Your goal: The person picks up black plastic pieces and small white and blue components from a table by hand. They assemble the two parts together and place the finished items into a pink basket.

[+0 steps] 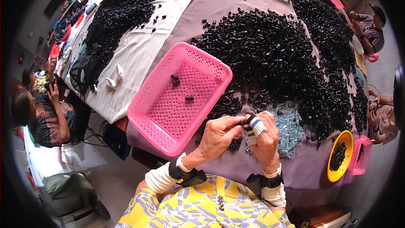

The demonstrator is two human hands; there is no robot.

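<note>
My left hand (216, 137) and my right hand (267, 140) meet over the near edge of the table, both closed in a pinch. Between their fingertips is a small black plastic part (244, 122), mostly hidden by the fingers. Striped cloth covers (255, 126) wrap fingers of my right hand. Beside that hand lies a heap of small, shiny, clear-bluish pieces (287, 127). A large heap of black plastic parts (261, 55) spreads out just beyond my hands. Left of them stands a pink perforated basket (136, 112) holding a few black joined parts (189, 99).
A yellow bowl (348, 143) of small black pieces and a small pink basket (361, 154) stand at the right edge. A white cord-like item (113, 82) lies on the pale cloth at left. Other people sit around the table, left and right.
</note>
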